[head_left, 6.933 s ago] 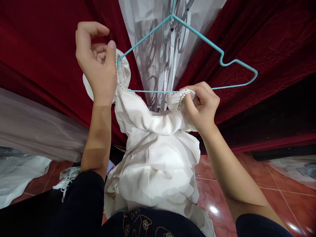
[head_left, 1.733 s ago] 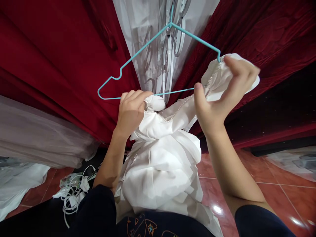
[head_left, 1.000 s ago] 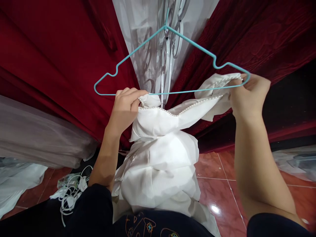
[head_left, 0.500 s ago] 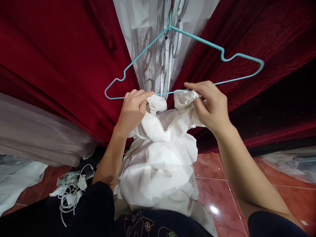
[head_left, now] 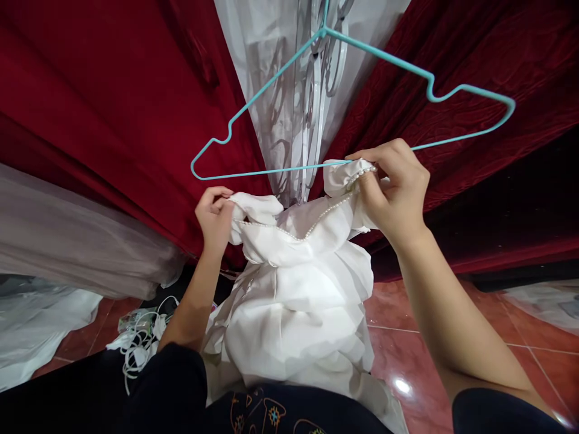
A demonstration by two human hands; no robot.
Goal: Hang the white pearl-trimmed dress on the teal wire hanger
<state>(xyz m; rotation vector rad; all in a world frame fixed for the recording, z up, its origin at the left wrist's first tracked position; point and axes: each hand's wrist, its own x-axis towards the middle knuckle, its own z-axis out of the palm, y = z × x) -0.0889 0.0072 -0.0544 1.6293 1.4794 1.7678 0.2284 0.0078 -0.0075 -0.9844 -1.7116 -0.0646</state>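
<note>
A white dress [head_left: 294, 289] with puffed sleeves and a pearl-trimmed, heart-shaped neckline hangs upright between my hands. My left hand [head_left: 215, 217] pinches its left sleeve, below and apart from the light-blue hanger [head_left: 266, 172]. With my right hand [head_left: 395, 193] I grip the other sleeve at its pearl edge, the fingers also over the hanger's bottom bar, so that stretch of the bar is partly hidden. The hanger is tilted, its right end higher, and its hook runs out of the top of the view.
Dark red curtains [head_left: 113, 108] hang on both sides, with white sheer cloth [head_left: 266, 78] and a white metal frame [head_left: 312, 120] between. White cables [head_left: 136, 355] lie in a tangle at lower left. Red tiles [head_left: 393, 343] cover the floor; grey tulle [head_left: 76, 235] hangs at left.
My left hand has come off the hanger's bar and moved left and down, drawing the sleeve with it. The hanger has shifted slightly up and right; my right hand keeps its grip.
</note>
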